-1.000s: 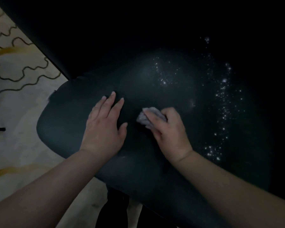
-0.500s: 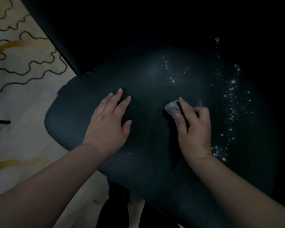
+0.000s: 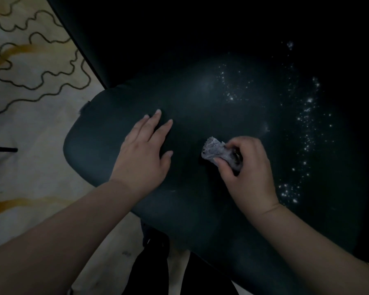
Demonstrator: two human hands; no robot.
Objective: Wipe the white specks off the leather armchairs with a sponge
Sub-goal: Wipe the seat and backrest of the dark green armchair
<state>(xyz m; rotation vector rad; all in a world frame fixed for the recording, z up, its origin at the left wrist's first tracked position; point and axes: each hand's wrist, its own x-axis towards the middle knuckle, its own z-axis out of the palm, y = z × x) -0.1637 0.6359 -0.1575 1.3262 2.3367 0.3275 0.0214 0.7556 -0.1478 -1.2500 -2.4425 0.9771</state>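
Left hand flat, fingers straight, bracing the dark leather seat cushion | right hand pinches crumpled sponge, poised to wipe | white specks remain right.

No text, label, brand, number or sign can be read anywhere in the head view.
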